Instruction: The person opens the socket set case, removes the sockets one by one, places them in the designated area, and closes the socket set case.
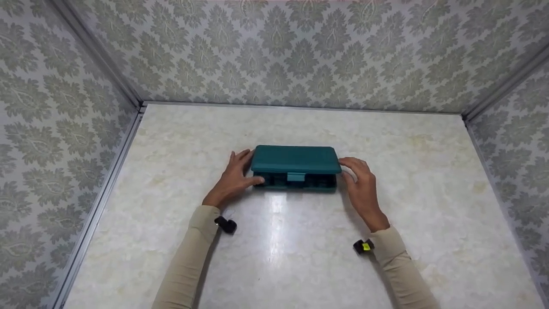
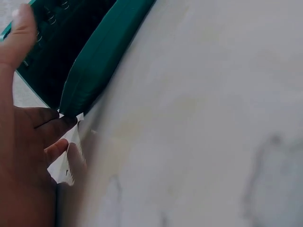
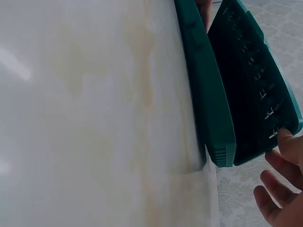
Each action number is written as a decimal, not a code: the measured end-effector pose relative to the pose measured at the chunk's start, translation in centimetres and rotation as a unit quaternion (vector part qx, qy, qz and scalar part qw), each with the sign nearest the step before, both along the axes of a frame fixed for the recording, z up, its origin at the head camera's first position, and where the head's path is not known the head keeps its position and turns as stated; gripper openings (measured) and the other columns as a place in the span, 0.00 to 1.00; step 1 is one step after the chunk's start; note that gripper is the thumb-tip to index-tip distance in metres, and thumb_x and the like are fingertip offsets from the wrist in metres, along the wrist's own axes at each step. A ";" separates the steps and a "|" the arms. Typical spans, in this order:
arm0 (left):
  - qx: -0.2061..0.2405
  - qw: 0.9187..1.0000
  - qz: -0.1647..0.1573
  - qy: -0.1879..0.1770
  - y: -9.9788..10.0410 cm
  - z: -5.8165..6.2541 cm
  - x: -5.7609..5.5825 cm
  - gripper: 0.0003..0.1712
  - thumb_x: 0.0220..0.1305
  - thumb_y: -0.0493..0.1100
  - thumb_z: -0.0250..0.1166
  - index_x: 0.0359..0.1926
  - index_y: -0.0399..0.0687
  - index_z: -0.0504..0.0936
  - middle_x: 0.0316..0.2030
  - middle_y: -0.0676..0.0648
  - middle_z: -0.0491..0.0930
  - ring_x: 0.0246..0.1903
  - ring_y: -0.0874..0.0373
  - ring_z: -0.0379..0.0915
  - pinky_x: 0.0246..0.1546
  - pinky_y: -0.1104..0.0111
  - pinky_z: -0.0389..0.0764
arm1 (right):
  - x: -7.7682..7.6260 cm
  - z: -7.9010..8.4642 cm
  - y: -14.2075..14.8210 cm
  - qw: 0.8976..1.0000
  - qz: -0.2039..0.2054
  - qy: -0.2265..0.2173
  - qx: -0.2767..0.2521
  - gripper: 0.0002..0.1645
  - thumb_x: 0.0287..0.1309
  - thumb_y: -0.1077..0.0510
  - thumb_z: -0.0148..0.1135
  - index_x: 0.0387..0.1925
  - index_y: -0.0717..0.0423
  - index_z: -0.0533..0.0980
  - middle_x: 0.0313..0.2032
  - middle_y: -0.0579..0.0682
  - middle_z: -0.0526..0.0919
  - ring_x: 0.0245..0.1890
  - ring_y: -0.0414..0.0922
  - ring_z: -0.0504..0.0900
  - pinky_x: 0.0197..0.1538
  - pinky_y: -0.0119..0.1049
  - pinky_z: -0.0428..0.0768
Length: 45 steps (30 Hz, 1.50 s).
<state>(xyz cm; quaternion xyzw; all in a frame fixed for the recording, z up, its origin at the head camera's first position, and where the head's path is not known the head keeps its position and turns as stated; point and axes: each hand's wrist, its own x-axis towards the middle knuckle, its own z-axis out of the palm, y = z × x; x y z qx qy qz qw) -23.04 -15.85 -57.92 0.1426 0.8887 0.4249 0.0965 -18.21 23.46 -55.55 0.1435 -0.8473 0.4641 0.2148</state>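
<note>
A teal hinged plastic case (image 1: 296, 159) lies on the table, its lid raised a little at the front and a lighter latch (image 1: 296, 177) hanging from the lid's front edge. My left hand (image 1: 233, 176) holds its left end, thumb at the front opening and fingers toward the back. The left wrist view has the fingers of that hand (image 2: 33, 127) at the case's corner. My right hand (image 1: 362, 184) pinches the lid's right end. In the right wrist view, the thumb of this hand (image 3: 289, 146) lies inside the lid's corner, near small metal hooks (image 3: 271, 112) in a row. The case's dark interior is mostly hidden.
The case stands on a pale marbled tabletop (image 1: 279, 249). Patterned wall panels (image 1: 279, 51) rise behind it and on both sides. Each sleeve carries a small black wrist camera, the left one (image 1: 227, 225) and the right one (image 1: 363, 246).
</note>
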 end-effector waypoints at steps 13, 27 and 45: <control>-0.059 0.998 -0.018 0.005 0.1 0.1 0.8 0.71 0.58 0.76 0.76 0.91 0.61 0.50 0.90 0.45 0.41 0.87 0.35 0.22 0.84 0.34 0.42 | -0.8 1.1 -0.4 0.999 -0.002 0.011 -0.039 0.16 0.75 0.69 0.67 0.60 0.61 0.87 0.57 0.55 0.90 0.60 0.49 0.86 0.65 0.46 0.82; -0.079 0.996 -0.026 0.011 1.1 0.1 2.1 0.75 0.56 0.80 0.74 0.92 0.58 0.45 0.90 0.43 0.36 0.88 0.39 0.20 0.86 0.40 0.36 | -1.8 1.8 -0.2 0.997 -0.044 -0.006 -0.068 0.11 0.74 0.71 0.67 0.53 0.64 0.87 0.50 0.57 0.91 0.48 0.33 0.85 0.58 0.22 0.80; -0.076 0.996 -0.029 0.029 1.1 -0.3 2.2 0.75 0.55 0.81 0.73 0.91 0.58 0.46 0.90 0.41 0.38 0.88 0.42 0.25 0.86 0.44 0.32 | -5.8 2.0 -0.1 0.994 -0.038 -0.044 -0.095 0.09 0.80 0.65 0.64 0.53 0.65 0.85 0.47 0.63 0.89 0.43 0.44 0.85 0.47 0.25 0.80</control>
